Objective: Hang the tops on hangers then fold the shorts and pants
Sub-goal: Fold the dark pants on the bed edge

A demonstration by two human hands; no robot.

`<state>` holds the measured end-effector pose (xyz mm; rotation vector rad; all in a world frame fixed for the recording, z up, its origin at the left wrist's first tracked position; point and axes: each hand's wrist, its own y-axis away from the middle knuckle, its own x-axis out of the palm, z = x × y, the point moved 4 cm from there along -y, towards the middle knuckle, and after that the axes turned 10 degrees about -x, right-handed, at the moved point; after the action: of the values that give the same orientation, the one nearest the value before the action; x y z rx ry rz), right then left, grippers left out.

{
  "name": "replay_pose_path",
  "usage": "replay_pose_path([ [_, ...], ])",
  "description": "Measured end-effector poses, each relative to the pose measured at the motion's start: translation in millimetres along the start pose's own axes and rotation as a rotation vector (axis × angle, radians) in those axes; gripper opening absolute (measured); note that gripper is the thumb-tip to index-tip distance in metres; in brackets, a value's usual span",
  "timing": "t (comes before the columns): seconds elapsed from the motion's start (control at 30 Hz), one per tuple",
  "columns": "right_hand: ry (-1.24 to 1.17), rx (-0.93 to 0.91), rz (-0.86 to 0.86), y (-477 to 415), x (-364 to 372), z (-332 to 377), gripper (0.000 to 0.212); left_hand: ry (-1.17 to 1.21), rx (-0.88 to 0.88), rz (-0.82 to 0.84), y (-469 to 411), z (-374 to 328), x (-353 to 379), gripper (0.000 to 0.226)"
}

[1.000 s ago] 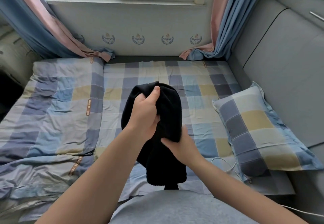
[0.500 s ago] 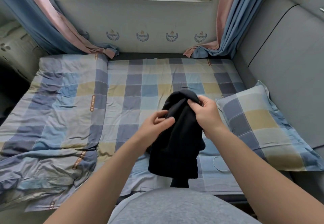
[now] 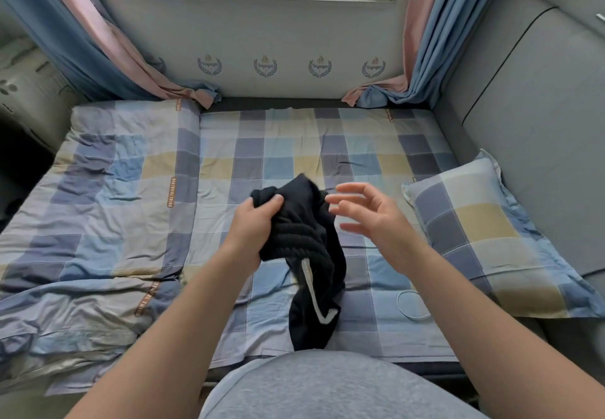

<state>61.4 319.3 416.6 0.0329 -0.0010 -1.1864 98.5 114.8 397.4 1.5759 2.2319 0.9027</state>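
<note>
A black garment with a white side stripe (image 3: 311,255) hangs bunched over the middle of the bed, its lower end trailing toward me. My left hand (image 3: 252,225) grips its gathered upper edge, thumb on top of the cloth. My right hand (image 3: 363,215) hovers just right of the garment with fingers spread and loosely bent, holding nothing. Which kind of garment it is cannot be told from the bundle. No hangers are in view.
The bed has a checked sheet (image 3: 294,150) and a rumpled checked duvet (image 3: 98,205) on its left half. A matching pillow (image 3: 484,238) lies at the right against a grey padded wall. A thin white cable (image 3: 409,304) loops near the pillow. Curtains hang at both back corners.
My right hand has let go of the garment's top and moved right, fingers spread. My left hand has taken hold of the gathered top. The garment has dropped lower, showing a white stripe.
</note>
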Motion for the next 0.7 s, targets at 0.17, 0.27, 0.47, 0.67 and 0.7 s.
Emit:
replay_pose_path([
  [0.17, 0.109, 0.042, 0.259, 19, 37, -29, 0.059, 0.191, -0.080, 0.006, 6, -18, 5, 0.029],
  [0.27, 0.312, 0.041, 0.214, 19, 49, -58, 0.052, 0.252, -0.110, 0.102, 14, -24, 13, 0.032],
  [0.47, 0.476, 0.052, 0.060, 6, 25, -80, 0.029, 0.418, -0.129, 0.181, 15, -35, 6, 0.033],
  [0.67, 0.377, 0.004, -0.098, -10, -26, -41, 0.012, 0.200, -0.161, -0.081, -10, -9, -26, 0.031],
  [0.7, 0.381, -0.007, -0.083, -13, -30, -31, 0.012, 0.098, -0.153, -0.122, -12, -4, -29, 0.042],
])
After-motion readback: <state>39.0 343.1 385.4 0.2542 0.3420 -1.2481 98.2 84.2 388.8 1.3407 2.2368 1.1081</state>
